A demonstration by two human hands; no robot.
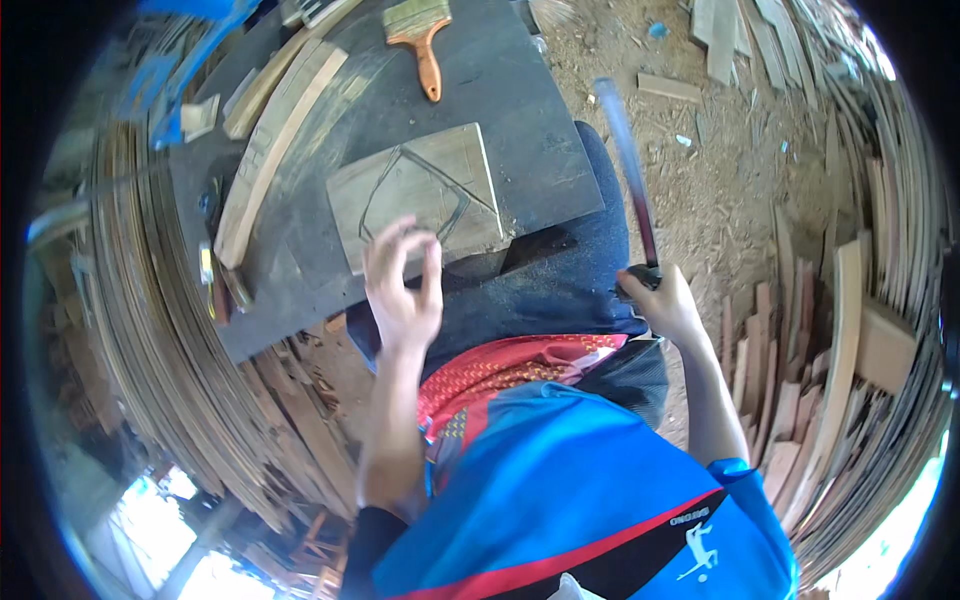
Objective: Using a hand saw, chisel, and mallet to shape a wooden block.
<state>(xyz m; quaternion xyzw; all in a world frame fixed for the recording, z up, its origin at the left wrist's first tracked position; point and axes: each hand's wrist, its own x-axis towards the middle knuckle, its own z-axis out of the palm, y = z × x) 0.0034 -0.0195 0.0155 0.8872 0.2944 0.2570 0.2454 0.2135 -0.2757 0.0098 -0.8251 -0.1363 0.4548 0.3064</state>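
A square wooden board (350, 200) with a dark diamond outline drawn on it lies near the front edge of a dark worktable (540, 140). Over its lower part, my left hand (405, 285) is raised with bent fingers apart; nothing clear shows between them. To the right, beside my thigh, my right hand (655, 300) is closed on the dark handle of a long, narrow blade (632, 170), which points upward. A wide wooden-handled paintbrush (428, 65) rests above the board, and several small hand tools (215, 280) lie at the table's left edge.
Curved wooden pieces (270, 160) lie on the table's left side. Long stacked timber (160, 320) lines the left, and more planks (840, 360) lean and lie on the right. Loose offcuts (665, 85) are scattered on the dirt floor. Blue sheeting (160, 85) is at the upper left.
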